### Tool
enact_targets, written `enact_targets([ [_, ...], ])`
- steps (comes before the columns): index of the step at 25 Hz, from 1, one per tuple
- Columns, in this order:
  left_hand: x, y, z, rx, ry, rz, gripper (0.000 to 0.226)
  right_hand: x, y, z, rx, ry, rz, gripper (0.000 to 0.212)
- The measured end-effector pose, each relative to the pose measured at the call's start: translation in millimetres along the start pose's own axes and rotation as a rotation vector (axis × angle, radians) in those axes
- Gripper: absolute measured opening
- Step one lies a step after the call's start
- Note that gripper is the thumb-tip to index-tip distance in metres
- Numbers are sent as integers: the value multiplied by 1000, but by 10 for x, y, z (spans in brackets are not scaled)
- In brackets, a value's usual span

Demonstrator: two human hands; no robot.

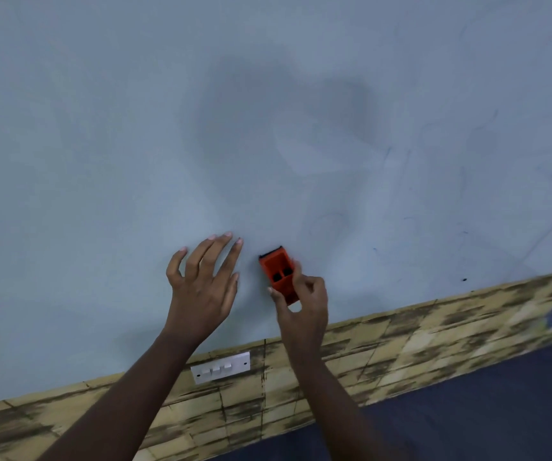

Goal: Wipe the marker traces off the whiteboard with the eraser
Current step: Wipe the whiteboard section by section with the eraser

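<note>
Pale whiteboard (268, 111) fills the head view, with broad open surface above the orange eraser (278, 272), which the right hand (302, 302) pinches just beside the spread left hand (203, 282); faint marker specks (464, 279) beyond, blurred.

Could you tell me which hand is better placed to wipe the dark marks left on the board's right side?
The right hand: it already grips the orange eraser against the whiteboard, nearer the dark marker specks on the right. The left hand holds nothing, fingers spread by the board.
</note>
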State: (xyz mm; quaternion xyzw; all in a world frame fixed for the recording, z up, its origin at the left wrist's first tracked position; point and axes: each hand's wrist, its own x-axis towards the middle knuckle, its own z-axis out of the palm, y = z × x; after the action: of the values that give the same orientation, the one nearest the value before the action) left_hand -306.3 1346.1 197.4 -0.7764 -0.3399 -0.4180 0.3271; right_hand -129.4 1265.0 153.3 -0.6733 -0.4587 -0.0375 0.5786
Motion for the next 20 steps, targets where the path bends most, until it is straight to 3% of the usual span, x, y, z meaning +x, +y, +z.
enact_targets([
  [5, 3, -380, -177, -31, -1, -16, 56, 719, 299, -575, 485, 309, 611, 60],
  [8, -26, -472, -242, -58, -16, -1, 58, 996, 395, -872, 603, 304, 708, 54],
  [11, -8, -508, -284, -57, -38, -7, 57, 866, 59, -703, 310, 242, 521, 62],
  [15, 2, -424, -314, -77, -62, -60, 55, 288, -275, -257, -275, -87, -52, 74],
  [17, 51, -337, -315, -89, -61, -78, 54, 194, -230, -206, -458, -146, -259, 76],
  [20, 197, -223, -310, -96, -44, -90, 54, 489, -110, -426, -428, -52, -242, 74],
])
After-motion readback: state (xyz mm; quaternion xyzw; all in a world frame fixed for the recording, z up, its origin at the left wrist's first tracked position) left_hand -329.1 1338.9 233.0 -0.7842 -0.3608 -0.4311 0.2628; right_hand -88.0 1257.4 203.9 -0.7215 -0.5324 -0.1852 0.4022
